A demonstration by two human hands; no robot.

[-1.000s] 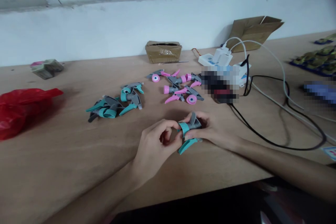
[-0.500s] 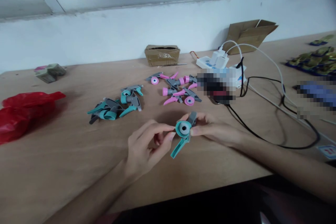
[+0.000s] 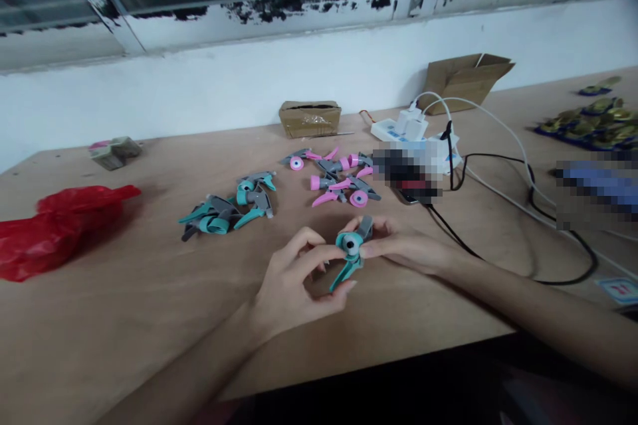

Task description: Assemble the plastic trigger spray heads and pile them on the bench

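Note:
A teal-and-grey trigger spray head (image 3: 351,242) is held above the front of the table, its round collar opening facing me and its teal trigger pointing down to the left. My right hand (image 3: 399,242) pinches its grey body from the right, thumb beside the collar. My left hand (image 3: 299,275) has its index finger against the collar's left side, and its thumb is low by the trigger's tip. Behind, to the left, lies a group of teal-and-grey spray heads (image 3: 256,202). Pink-and-grey spray heads (image 3: 343,182) lie in a second group straight ahead.
A red plastic bag (image 3: 64,229) lies at left, with a small bundle (image 3: 114,153) behind it. Cardboard boxes (image 3: 312,121) stand along the wall. A power strip (image 3: 386,129) with chargers and trailing cables (image 3: 528,176) occupies the right, near gold-and-blue pieces (image 3: 598,123).
My left thumb has moved from beside the collar down to the trigger's lower end, while the index finger has come further onto the collar. The view has tilted up slightly.

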